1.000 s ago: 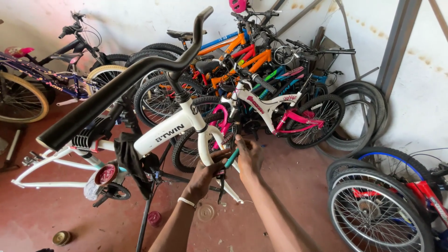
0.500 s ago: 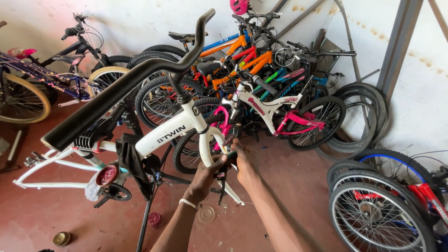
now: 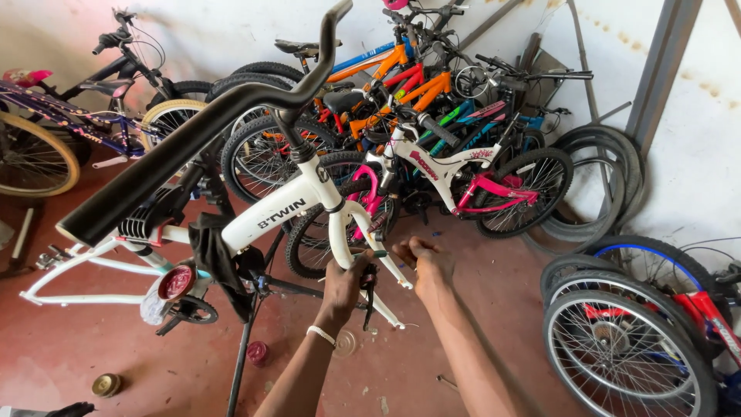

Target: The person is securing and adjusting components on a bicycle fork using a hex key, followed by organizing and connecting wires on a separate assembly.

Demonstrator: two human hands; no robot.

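Observation:
A white bicycle frame (image 3: 270, 216) hangs on a black repair stand (image 3: 243, 347), with no front wheel in its white fork (image 3: 340, 232). My left hand (image 3: 343, 282) is wrapped around the lower part of one fork leg. A black brake part (image 3: 369, 292) dangles beside its fingers. My right hand (image 3: 424, 262) is curled shut against the other fork leg (image 3: 390, 270). A small green tip (image 3: 380, 253) shows between the two hands. I cannot tell what it belongs to. A long black handlebar (image 3: 193, 150) crosses the upper left.
Several bicycles (image 3: 432, 147) are packed against the back wall. Spare tyres (image 3: 610, 177) lean there on the right. Loose spoked wheels (image 3: 625, 347) stand at the lower right. Small round tins (image 3: 106, 384) and a red cap (image 3: 257, 352) lie on the red floor. A grey steel post (image 3: 656, 77) stands at the right.
Both hands stay at the fork and have barely shifted. The teal-handled thing seen between them a second ago is now mostly hidden.

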